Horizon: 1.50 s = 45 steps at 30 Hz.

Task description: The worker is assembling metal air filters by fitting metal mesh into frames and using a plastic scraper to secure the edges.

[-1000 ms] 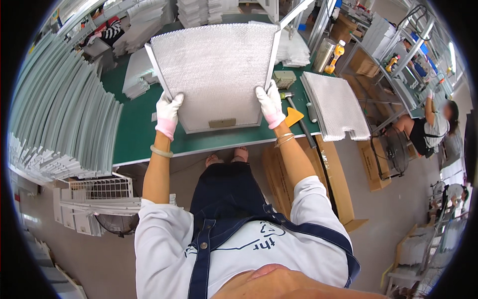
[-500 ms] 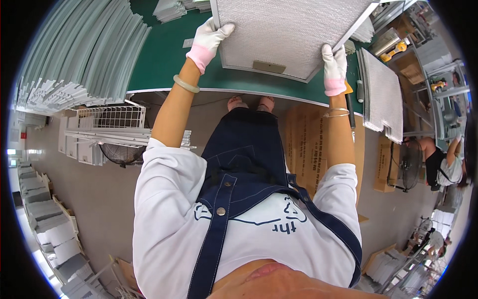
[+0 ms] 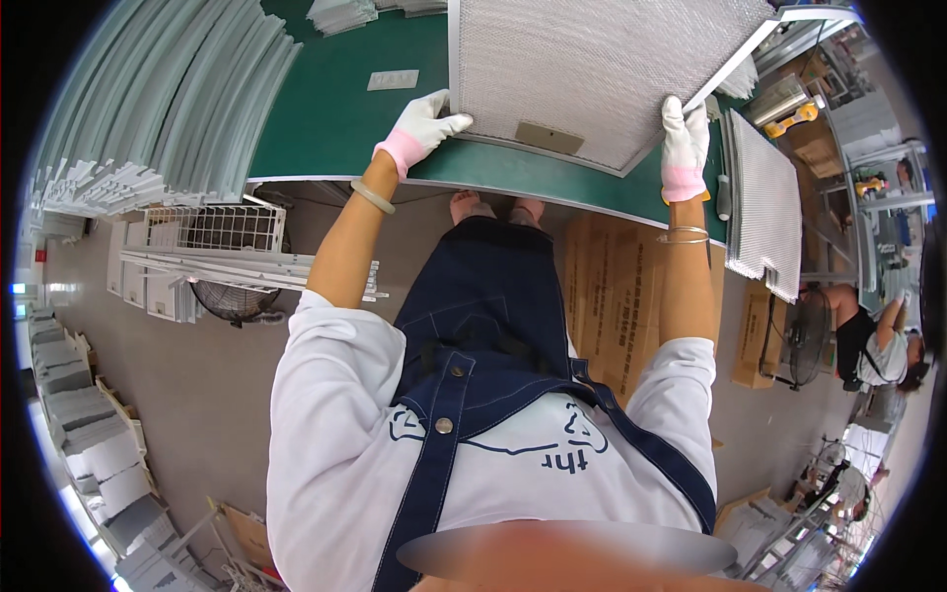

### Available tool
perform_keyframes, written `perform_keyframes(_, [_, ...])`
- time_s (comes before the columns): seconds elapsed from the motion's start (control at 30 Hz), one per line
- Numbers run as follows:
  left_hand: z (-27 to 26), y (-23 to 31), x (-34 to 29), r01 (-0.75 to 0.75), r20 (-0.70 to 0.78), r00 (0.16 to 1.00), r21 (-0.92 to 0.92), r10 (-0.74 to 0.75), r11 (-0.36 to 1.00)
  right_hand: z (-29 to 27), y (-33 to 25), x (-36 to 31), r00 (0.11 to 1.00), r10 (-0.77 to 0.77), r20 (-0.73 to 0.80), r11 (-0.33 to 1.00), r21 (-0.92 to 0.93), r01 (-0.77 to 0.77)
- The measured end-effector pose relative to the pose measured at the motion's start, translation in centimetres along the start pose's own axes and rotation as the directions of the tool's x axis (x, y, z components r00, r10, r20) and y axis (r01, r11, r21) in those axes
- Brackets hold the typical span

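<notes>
Left hand [image 3: 426,130] lower, seemingly against panel [image 3: 592,74]

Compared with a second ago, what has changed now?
The view has shifted. On the mesh panel, the left hand has moved down the left edge to the lower corner. The right hand still grips the right edge; the mesh stack stays on the green table.
</notes>
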<state>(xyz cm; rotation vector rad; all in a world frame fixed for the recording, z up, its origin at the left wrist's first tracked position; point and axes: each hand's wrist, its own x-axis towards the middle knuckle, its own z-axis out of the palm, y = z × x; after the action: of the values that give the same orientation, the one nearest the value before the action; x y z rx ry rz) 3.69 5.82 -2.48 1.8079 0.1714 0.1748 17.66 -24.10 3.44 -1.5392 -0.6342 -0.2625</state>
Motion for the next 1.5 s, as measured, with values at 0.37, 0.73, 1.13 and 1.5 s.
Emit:
perform_keyframes(0.37, [3.1,-0.5,1.3,-0.29,-0.316,0.938,-0.486,0.144,0.824,0.2,-0.2,0.1,0.999,0.033,-0.003,0.999,0.042,-0.033])
perform_keyframes(0.73, [3.5,-0.6,2.4,-0.295,-0.377,0.919,-0.455,0.119,0.84,0.4,0.6,0.3,0.997,0.074,-0.037,0.992,0.1,-0.07])
perform_keyframes(1.13, [3.3,0.9,-0.1,-0.238,-0.34,0.936,-0.422,0.091,0.875,0.7,-1.6,-0.8,0.995,0.077,-0.06,0.997,0.011,-0.076])
perform_keyframes(1.5, [5.0,0.2,-13.7,0.103,-0.083,0.98,-0.56,-0.179,0.822,-0.5,-6.8,-13.1,0.916,0.4,-0.041,0.915,0.084,-0.395])
